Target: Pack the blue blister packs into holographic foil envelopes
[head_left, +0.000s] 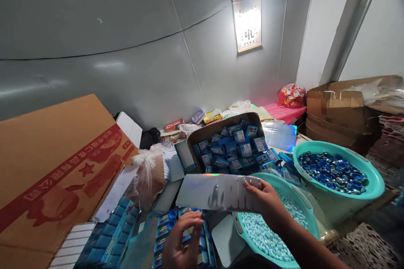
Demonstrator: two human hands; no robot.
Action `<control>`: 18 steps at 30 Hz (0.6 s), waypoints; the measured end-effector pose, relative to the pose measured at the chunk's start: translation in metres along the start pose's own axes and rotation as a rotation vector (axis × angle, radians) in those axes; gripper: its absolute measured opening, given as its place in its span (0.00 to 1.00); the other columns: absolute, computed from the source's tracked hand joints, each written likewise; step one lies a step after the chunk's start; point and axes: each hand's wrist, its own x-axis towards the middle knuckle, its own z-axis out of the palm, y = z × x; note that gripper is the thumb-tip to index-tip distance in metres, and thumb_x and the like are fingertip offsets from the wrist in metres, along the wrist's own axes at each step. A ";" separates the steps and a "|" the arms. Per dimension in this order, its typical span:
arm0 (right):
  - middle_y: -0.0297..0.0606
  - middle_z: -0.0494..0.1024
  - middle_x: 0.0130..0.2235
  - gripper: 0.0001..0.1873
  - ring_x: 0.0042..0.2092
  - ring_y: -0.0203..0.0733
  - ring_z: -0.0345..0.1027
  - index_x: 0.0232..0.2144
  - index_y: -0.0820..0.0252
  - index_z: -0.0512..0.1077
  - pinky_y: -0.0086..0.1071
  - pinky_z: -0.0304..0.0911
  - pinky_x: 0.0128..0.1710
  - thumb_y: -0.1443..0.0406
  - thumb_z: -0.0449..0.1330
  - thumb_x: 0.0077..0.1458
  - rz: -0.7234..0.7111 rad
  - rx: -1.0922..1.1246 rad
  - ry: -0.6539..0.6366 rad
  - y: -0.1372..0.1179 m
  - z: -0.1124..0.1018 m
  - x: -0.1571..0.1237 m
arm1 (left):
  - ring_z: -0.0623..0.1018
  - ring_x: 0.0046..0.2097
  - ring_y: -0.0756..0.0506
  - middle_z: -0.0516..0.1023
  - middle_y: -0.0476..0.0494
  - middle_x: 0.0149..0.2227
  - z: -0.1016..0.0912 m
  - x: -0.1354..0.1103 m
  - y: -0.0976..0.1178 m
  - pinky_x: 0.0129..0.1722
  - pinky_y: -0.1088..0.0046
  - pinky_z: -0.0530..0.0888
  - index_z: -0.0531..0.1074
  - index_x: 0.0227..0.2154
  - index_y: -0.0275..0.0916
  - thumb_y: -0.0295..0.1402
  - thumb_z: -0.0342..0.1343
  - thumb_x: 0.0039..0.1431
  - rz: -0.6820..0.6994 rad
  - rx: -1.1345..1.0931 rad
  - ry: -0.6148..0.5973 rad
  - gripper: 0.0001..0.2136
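The right hand (265, 201) grips a holographic sheet (217, 191) in narrow fingers (251, 183) above a teal basin (277, 180); the left hand (182, 239), its grip unclear, sits on blue packets (166, 229).

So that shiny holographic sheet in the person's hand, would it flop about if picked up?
Probably not much: the holographic sheet stands out nearly flat from the right hand, so it seems fairly stiff. It looks thin, so likely light. Its glossy face may well be slippery.
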 end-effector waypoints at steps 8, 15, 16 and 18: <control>0.52 0.77 0.45 0.44 0.43 0.59 0.75 0.56 0.69 0.65 0.49 0.71 0.45 0.49 0.62 0.39 -0.034 -0.509 0.543 0.086 -0.139 0.034 | 0.79 0.36 0.44 0.80 0.46 0.29 -0.007 -0.015 -0.046 0.38 0.69 0.76 0.73 0.31 0.37 0.54 0.71 0.26 -0.983 -0.242 0.305 0.31; 0.53 0.63 0.63 0.25 0.65 0.61 0.55 0.61 0.57 0.61 0.64 0.49 0.64 0.61 0.52 0.61 -0.825 -1.164 0.330 0.118 -0.138 0.029 | 0.79 0.37 0.43 0.80 0.46 0.32 -0.016 -0.020 -0.062 0.39 0.67 0.75 0.73 0.33 0.37 0.53 0.70 0.32 -1.007 -0.269 0.342 0.28; 0.49 0.65 0.61 0.24 0.65 0.58 0.56 0.60 0.52 0.62 0.63 0.48 0.64 0.64 0.52 0.62 -0.920 -1.151 0.211 0.112 -0.114 0.026 | 0.79 0.37 0.43 0.80 0.46 0.32 -0.018 -0.019 -0.064 0.39 0.67 0.74 0.73 0.32 0.37 0.53 0.70 0.33 -1.004 -0.271 0.324 0.28; 0.45 0.71 0.58 0.24 0.63 0.53 0.61 0.60 0.48 0.63 0.59 0.51 0.64 0.67 0.53 0.62 -0.919 -1.056 -0.043 0.101 -0.055 0.021 | 0.78 0.36 0.43 0.79 0.46 0.31 -0.020 -0.016 -0.070 0.38 0.68 0.74 0.73 0.31 0.36 0.52 0.71 0.33 -0.992 -0.307 0.275 0.26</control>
